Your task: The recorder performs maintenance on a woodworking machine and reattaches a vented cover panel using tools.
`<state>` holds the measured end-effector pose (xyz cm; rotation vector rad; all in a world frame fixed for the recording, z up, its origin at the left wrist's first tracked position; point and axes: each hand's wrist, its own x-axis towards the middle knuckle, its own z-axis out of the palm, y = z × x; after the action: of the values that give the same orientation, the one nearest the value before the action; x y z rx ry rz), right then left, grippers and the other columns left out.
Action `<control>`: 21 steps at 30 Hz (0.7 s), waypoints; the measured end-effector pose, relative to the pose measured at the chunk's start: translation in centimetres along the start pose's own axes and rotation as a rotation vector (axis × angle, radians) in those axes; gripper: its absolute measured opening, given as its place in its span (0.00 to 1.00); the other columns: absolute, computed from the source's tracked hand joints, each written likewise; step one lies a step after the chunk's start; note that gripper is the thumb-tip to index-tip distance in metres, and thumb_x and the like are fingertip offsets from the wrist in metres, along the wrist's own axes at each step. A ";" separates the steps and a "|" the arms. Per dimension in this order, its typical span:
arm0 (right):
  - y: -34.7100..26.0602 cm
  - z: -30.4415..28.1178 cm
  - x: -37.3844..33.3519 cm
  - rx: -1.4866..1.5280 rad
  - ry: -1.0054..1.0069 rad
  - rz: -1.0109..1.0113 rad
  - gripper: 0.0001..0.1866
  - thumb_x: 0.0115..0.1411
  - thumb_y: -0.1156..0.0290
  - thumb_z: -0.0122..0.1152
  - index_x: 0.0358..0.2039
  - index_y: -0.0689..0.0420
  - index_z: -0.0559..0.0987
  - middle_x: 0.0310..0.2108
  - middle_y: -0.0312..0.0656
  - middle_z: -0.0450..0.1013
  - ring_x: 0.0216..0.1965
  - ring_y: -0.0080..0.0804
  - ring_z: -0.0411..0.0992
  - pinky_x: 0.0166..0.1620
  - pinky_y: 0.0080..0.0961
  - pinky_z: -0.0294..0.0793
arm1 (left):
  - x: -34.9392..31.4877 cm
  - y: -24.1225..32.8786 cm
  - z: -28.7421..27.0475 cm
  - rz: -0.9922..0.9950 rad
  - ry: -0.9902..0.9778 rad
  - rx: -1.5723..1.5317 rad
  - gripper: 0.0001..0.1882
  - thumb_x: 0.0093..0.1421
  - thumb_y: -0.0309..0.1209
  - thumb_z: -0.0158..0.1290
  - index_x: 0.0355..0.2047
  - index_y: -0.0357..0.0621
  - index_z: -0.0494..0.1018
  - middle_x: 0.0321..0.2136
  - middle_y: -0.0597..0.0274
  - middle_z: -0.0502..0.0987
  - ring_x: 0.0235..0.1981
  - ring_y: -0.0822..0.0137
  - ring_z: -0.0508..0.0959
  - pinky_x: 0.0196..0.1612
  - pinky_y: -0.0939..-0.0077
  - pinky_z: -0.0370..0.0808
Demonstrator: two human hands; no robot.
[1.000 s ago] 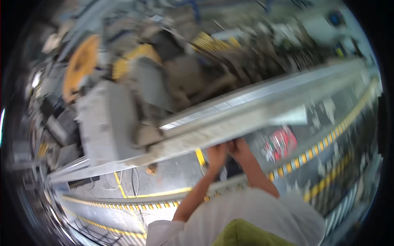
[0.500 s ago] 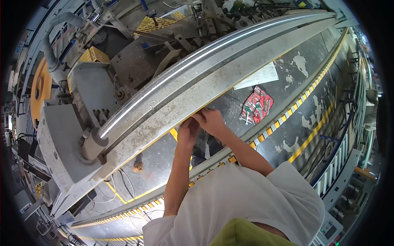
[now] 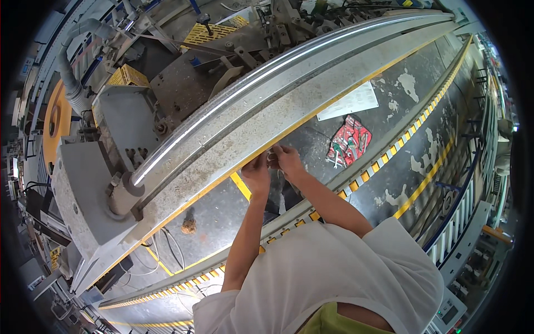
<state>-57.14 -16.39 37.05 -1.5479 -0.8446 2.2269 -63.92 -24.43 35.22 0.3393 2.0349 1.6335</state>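
Both my hands are close together at the near, yellow-edged side of a long grey machine beam. My left hand has its fingers bent up against the underside of that edge, and the fingertips are hidden. Beside it, my right hand has its thumb and fingers pinched together just below the edge. Whatever sits between the fingers is too small or too hidden to make out. Along the top of the beam runs a shiny round steel rail, held at its left end by a grey end block.
On the floor to the right lies a red cloth with several wrenches, near a white sheet. A yellow-toothed rail curves between my body and the beam. A brown clump and loose cables lie at lower left.
My right hand has shifted slightly down and away from the beam edge, separating a little from the left. More of the beam's yellow edge shows as the view tilts slightly.
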 end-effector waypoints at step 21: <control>2.3 0.1 1.2 -1.226 -0.060 -1.000 0.11 0.61 0.68 0.55 0.28 0.63 0.78 0.23 0.48 0.77 0.23 0.43 0.77 0.28 0.37 0.77 | -3.4 4.9 -6.0 0.175 0.014 0.367 0.09 0.60 0.28 0.56 0.37 0.37 0.80 0.28 0.51 0.81 0.25 0.63 0.80 0.29 0.73 0.75</control>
<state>-57.49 -17.52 34.73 -0.8863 -2.5288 0.9478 -64.78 -29.87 41.63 0.6521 2.3710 1.3509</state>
